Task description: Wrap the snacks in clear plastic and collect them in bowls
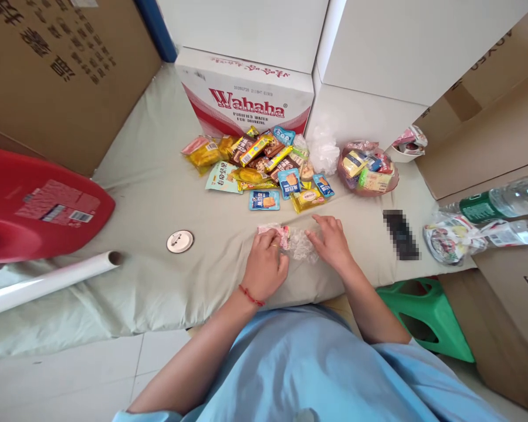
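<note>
My left hand (266,264), with a red string bracelet at the wrist, has its fingers curled over a small pink-and-white packet (273,227); part of the packet is hidden under them. Beside it lies a crumpled clear plastic bag (301,246). At that bag's right edge rests my right hand (332,243), thumb and fingers apart, the thumb touching the plastic. Just beyond both hands is a pile of wrapped snacks (255,158), with blue packets (289,183) and a yellow packet (308,199) nearest me.
A Wahaha carton (250,97) stands behind the pile. Rightward are a bag of snacks (367,167), a blurred dark object (400,234) and plastic bottles (506,199). A round badge (180,241), white tube (57,281) and red container (44,205) lie left. A green stool (440,322) is below.
</note>
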A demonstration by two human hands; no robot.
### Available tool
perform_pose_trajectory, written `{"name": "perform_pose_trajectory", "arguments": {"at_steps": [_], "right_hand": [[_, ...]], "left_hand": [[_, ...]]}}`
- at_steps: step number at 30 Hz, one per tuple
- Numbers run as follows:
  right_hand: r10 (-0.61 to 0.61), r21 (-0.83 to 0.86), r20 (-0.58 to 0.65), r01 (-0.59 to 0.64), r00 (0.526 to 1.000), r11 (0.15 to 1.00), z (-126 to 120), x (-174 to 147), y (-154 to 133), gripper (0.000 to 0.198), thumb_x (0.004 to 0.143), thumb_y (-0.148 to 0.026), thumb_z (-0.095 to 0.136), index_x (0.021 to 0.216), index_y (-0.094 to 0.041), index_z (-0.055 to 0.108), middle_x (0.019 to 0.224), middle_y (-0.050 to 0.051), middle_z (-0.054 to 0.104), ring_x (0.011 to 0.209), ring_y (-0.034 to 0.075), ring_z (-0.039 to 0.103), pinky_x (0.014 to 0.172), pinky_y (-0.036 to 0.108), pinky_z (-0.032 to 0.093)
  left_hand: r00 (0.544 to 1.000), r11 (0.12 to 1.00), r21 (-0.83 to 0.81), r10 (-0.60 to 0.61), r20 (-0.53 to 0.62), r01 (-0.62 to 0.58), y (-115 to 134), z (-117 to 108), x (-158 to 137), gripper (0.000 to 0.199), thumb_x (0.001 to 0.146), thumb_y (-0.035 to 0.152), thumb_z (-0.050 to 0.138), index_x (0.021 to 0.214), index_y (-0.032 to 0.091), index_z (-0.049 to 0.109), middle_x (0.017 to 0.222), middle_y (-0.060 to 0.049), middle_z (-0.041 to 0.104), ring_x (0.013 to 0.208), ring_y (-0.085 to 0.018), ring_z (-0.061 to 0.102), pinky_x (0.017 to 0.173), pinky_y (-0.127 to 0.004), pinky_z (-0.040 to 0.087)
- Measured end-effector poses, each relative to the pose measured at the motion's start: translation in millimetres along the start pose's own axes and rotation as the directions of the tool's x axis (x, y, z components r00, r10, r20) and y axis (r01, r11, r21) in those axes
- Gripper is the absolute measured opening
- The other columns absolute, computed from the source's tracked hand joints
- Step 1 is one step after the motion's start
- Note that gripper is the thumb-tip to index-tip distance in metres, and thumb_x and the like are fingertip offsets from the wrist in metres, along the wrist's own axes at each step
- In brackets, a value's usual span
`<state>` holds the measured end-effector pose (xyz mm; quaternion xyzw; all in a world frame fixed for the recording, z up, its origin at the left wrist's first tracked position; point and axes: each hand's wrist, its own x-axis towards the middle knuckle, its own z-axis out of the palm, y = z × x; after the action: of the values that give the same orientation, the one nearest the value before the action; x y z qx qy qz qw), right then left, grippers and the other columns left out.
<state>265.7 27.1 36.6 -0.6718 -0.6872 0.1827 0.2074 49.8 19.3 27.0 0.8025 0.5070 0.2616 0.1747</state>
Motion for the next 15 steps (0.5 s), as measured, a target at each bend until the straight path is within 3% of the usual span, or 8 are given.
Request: {"name": "perform_pose_trajectory", "arguments": {"at_steps": [3, 6, 9, 12, 15], "right_hand": [[0.035, -0.121, 0.055, -0.028, 0.998, 0.992, 9, -10, 7, 0.038, 0.090, -0.041, 0.073, 0.119, -0.017, 0.071, 0.136, 0.019, 0.057, 0.130, 0.035, 0.046, 0.111, 0.054, 0.043], [-0.023, -0.027, 0.111, 0.026, 0.994, 0.999, 5, -19, 9, 0.012, 0.088, -0.027, 0.069, 0.098, -0.019, 0.068, 0.135, 0.015, 0.059, 0.130, 0.031, 0.049, 0.111, 0.048, 0.044], [0.019, 0.177, 0.153, -0.046, 0.988, 0.983, -11, -15, 1, 0.008, 0.094, -0.029, 0.059, 0.096, -0.022, 0.060, 0.106, 0.008, 0.067, 0.098, 0.022, 0.064, 0.089, 0.037, 0.054], [0.042, 0.327, 0.212, -0.112, 0.976, 0.938, -16, 6, -23, 0.015, 0.099, -0.038, 0.053, 0.100, -0.024, 0.056, 0.078, -0.004, 0.062, 0.064, 0.015, 0.061, 0.066, 0.027, 0.050], [-0.028, 0.216, 0.184, -0.013, 0.982, 0.976, -2, 39, -58, 0.011, 0.098, -0.031, 0.056, 0.104, -0.022, 0.059, 0.081, -0.002, 0.066, 0.070, 0.015, 0.064, 0.068, 0.026, 0.048]], "left_hand": [[0.999, 0.990, 0.133, 0.042, 0.018, -0.044, 5, 7, -7, 0.053, 0.082, 0.014, 0.056, 0.132, 0.002, 0.066, 0.141, -0.023, 0.064, 0.134, -0.036, 0.055, 0.116, -0.050, 0.047], [0.998, 0.975, 0.215, 0.047, 0.049, -0.056, 6, 9, -13, 0.056, 0.086, 0.014, 0.055, 0.140, 0.005, 0.062, 0.149, -0.021, 0.061, 0.139, -0.034, 0.054, 0.115, -0.048, 0.047], [0.994, 0.961, 0.266, 0.056, 0.095, -0.080, 4, 10, -20, 0.055, 0.091, 0.013, 0.051, 0.146, 0.011, 0.060, 0.156, -0.017, 0.057, 0.143, -0.032, 0.053, 0.110, -0.048, 0.048], [0.991, 0.951, 0.294, 0.064, 0.119, -0.097, 3, 16, -25, 0.057, 0.095, 0.009, 0.043, 0.149, 0.014, 0.057, 0.161, -0.016, 0.051, 0.148, -0.030, 0.050, 0.105, -0.049, 0.049], [0.991, 0.952, 0.291, 0.066, 0.116, -0.097, 3, 26, -27, 0.055, 0.096, 0.007, 0.040, 0.147, 0.012, 0.059, 0.157, -0.020, 0.055, 0.151, -0.032, 0.047, 0.108, -0.052, 0.048]]}}
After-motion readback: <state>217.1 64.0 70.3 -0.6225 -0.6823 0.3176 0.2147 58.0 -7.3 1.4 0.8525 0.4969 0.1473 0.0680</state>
